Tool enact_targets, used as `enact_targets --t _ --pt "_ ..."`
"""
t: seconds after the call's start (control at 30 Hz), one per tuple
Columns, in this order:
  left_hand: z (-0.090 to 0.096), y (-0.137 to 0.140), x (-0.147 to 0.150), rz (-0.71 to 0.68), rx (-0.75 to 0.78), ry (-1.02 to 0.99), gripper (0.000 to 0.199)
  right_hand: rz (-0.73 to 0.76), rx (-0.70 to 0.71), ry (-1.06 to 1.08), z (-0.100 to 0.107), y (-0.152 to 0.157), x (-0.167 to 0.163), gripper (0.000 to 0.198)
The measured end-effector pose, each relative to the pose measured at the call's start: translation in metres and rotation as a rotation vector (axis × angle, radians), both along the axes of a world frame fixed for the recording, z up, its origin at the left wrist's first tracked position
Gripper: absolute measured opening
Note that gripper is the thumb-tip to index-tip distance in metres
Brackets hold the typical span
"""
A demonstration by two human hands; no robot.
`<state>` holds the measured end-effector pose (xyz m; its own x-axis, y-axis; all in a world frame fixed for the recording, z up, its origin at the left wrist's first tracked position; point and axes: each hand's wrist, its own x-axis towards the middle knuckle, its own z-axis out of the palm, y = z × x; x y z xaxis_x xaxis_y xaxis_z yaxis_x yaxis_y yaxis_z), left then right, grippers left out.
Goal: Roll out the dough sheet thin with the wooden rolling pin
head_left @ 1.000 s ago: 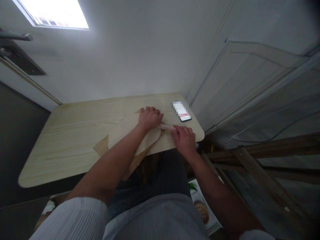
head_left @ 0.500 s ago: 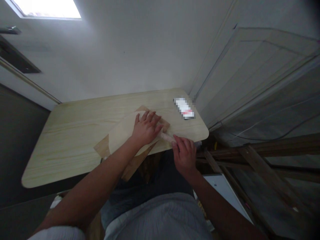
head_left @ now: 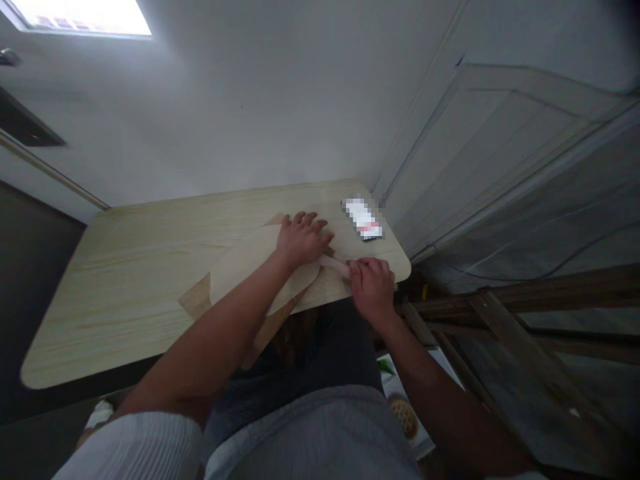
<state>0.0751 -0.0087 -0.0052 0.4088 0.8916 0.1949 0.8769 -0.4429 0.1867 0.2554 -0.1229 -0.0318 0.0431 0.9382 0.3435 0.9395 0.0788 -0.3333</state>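
Note:
My left hand (head_left: 303,240) lies open, fingers spread, on the upper right part of a pale sheet (head_left: 245,267) with rounded edges. Brown corners of a flat piece (head_left: 197,297) stick out from under that sheet, and one side hangs past the table's front edge. Closed fingers of my right hand (head_left: 373,288) grip the outer end of a narrow whitish strip (head_left: 336,265). The strip runs from beneath my left palm; its inner end is hidden. I cannot tell what the strip or sheet is made of.
Everything lies on a light wood-grain table (head_left: 125,267) against a white wall (head_left: 240,133). A blurred-out phone (head_left: 363,219) rests near the right corner. Wooden beams (head_left: 525,333) stand at right. Below, beside my right forearm, are a white surface and a round lattice-patterned item (head_left: 403,417).
My left hand has slid slightly up and right over the sheet, covering more of the brown corner there. My right hand still grips the strip. The view has shifted a little.

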Motion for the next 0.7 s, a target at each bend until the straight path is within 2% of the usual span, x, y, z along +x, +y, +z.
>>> enact_targets --t 0.13,0.3,0.43,0.57,0.7 --pt "-0.003 -0.028 -0.018 -0.008 0.051 -0.018 0.051 0.096 0.008 0.073 -0.002 -0.036 -0.018 0.036" --pt "-0.003 -0.059 -0.045 -0.063 0.016 -0.039 0.051 0.151 0.050 0.095 -0.002 -0.080 -0.046 0.044" --pt "-0.006 -0.081 -0.065 -0.058 -0.001 -0.052 0.053 0.247 -0.019 0.063 0.005 -0.106 -0.060 0.051" --pt "-0.008 -0.096 -0.077 -0.045 0.000 -0.041 0.056 0.274 -0.070 0.059 0.009 -0.111 -0.062 0.049" --pt "-0.006 -0.090 -0.070 -0.041 -0.002 -0.023 0.056 0.234 -0.057 0.070 0.009 -0.093 -0.051 0.041"
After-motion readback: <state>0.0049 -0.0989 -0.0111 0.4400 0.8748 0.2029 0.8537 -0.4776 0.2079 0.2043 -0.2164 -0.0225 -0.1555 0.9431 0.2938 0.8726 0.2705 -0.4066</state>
